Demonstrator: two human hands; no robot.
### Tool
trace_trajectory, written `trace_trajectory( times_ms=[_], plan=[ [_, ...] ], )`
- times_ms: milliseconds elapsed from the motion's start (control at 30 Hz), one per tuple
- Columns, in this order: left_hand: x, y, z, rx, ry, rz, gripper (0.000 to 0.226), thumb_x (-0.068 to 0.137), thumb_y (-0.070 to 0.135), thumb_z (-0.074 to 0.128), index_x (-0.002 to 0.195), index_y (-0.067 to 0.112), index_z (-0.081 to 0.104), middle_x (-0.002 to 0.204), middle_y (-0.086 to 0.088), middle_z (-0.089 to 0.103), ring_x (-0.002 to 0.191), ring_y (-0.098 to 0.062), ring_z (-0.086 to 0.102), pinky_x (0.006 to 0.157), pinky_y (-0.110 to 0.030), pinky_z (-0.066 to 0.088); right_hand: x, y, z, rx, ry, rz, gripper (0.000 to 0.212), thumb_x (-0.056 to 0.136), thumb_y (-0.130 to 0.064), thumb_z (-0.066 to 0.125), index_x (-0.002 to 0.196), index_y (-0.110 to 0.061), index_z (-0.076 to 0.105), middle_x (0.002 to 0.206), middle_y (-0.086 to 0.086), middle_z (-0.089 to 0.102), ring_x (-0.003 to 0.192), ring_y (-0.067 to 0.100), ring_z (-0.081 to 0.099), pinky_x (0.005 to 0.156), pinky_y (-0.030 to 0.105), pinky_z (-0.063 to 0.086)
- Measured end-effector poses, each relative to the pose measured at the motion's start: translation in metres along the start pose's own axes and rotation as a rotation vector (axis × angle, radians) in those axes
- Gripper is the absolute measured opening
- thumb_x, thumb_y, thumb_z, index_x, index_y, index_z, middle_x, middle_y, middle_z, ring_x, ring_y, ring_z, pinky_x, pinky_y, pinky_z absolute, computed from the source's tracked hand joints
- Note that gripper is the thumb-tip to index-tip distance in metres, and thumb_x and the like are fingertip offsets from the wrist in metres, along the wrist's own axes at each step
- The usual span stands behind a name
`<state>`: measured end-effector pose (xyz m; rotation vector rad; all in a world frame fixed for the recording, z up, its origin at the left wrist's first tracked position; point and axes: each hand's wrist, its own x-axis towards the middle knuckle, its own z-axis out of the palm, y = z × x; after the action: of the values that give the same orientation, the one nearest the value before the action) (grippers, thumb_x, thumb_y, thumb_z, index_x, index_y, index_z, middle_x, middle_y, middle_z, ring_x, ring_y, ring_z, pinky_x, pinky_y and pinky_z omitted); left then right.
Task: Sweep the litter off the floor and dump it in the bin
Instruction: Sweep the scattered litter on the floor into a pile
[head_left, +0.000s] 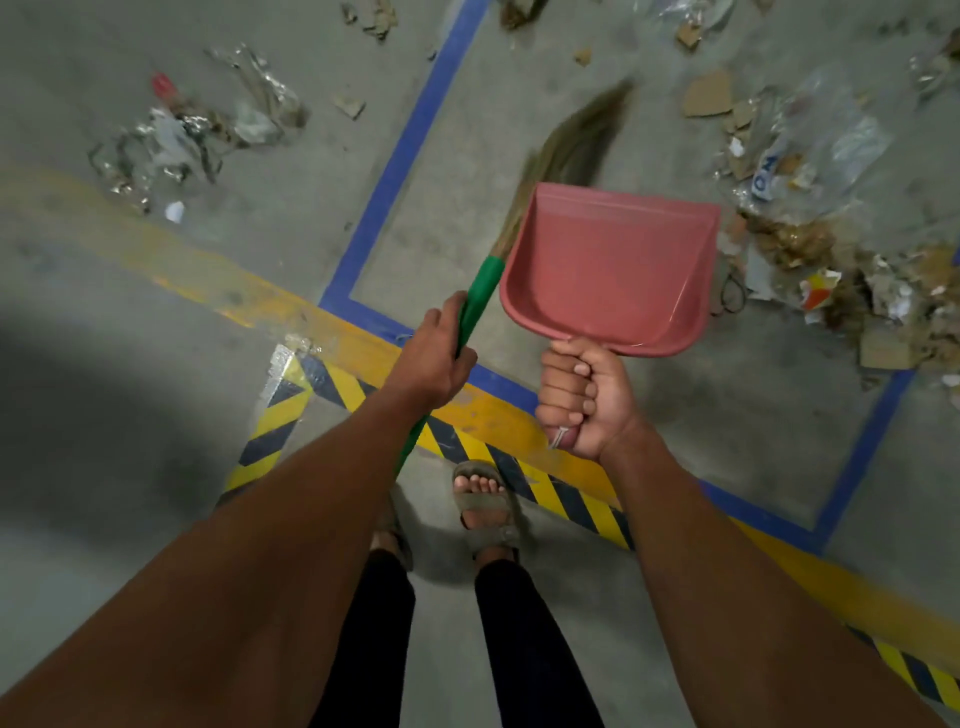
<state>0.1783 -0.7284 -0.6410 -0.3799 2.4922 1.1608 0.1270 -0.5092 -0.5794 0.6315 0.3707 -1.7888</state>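
Note:
My left hand (436, 353) grips the green handle of a grass broom (480, 299), whose blurred bristles (576, 140) reach out over the grey concrete floor ahead. My right hand (584, 400) grips the handle of an empty pink dustpan (608, 270), held above the floor beside the broom. Litter lies in two heaps: cardboard scraps, plastic bags and dusty debris (810, 228) to the right of the dustpan, and crumpled clear plastic with a red cap (197, 130) at the far left. No bin is in view.
A blue line (410, 140) marks a rectangle on the floor. A worn yellow stripe (218, 280) and black-and-yellow hazard tape (545, 483) cross in front of my sandalled feet (483, 499). More cardboard scraps (374, 18) lie at the top edge.

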Motion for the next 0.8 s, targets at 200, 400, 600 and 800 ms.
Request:
trace_trajectory(
  times_ms=[200, 400, 600, 800],
  plan=[
    [0.0, -0.028, -0.028, -0.186, 0.095, -0.316, 0.067, 0.092, 0.028, 0.062, 0.152, 0.022, 0.032, 0.106, -0.023, 0.063, 0.084, -0.044, 0.067, 0.074, -0.053, 0.059, 0.041, 0.012, 0.037, -0.035, 0.015, 0.032, 0.039, 0.095, -0.022, 0.046, 0.061, -0.027, 0.028, 0.04, -0.011, 0.021, 0.032, 0.007, 0.015, 0.037, 0.022, 0.016],
    [-0.006, -0.052, -0.068, -0.304, -0.078, -0.311, 0.057, 0.09, 0.009, 0.067, 0.139, 0.028, 0.045, 0.078, -0.017, 0.066, 0.05, -0.024, 0.061, 0.049, -0.036, 0.055, 0.071, 0.027, 0.059, -0.076, 0.043, 0.093, 0.04, 0.095, -0.022, 0.043, 0.056, -0.025, 0.037, 0.04, -0.012, 0.018, 0.032, 0.007, 0.013, 0.036, 0.022, 0.015],
    [-0.035, -0.083, -0.093, -0.293, 0.12, -0.263, 0.062, 0.089, 0.018, 0.065, 0.143, 0.04, 0.041, 0.091, -0.013, 0.067, 0.066, -0.032, 0.066, 0.062, -0.047, 0.058, 0.091, 0.041, 0.077, -0.123, 0.08, 0.14, 0.04, 0.096, -0.022, 0.042, 0.058, -0.027, 0.031, 0.04, -0.012, 0.017, 0.032, 0.007, 0.013, 0.037, 0.022, 0.014],
    [-0.061, -0.13, -0.125, -0.224, 0.528, -0.424, 0.064, 0.094, 0.019, 0.062, 0.152, 0.026, 0.033, 0.106, -0.017, 0.067, 0.088, -0.038, 0.064, 0.076, -0.043, 0.051, 0.12, 0.059, 0.098, -0.165, 0.059, 0.189, 0.04, 0.094, -0.022, 0.046, 0.056, -0.025, 0.036, 0.041, -0.012, 0.017, 0.032, 0.007, 0.014, 0.035, 0.021, 0.015]
  ],
)
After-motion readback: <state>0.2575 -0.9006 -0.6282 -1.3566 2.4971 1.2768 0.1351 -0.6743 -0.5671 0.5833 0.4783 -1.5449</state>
